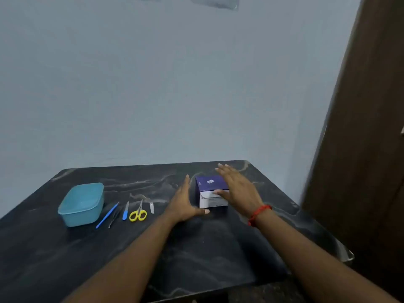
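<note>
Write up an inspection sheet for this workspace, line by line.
Surface: dark marbled table, against the wall.
Job's things: purple-and-white box, upright, between the hands.
Clutter: teal container, blue stick, tweezers, blue-handled file, yellow scissors, nail clipper, in a row left of the box.
Grippers: left hand open beside the box's left face; right hand open at its right side; contact unclear.
Cables: nothing seen.
Surroundings: pale wall behind, brown door at right.

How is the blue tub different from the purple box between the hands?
The tub is light blue with rounded corners; the box is dark purple with sharp edges and a white label. The tub stands untouched at the left; the box sits between the left hand and right hand. Both rest on the dark table.
</note>
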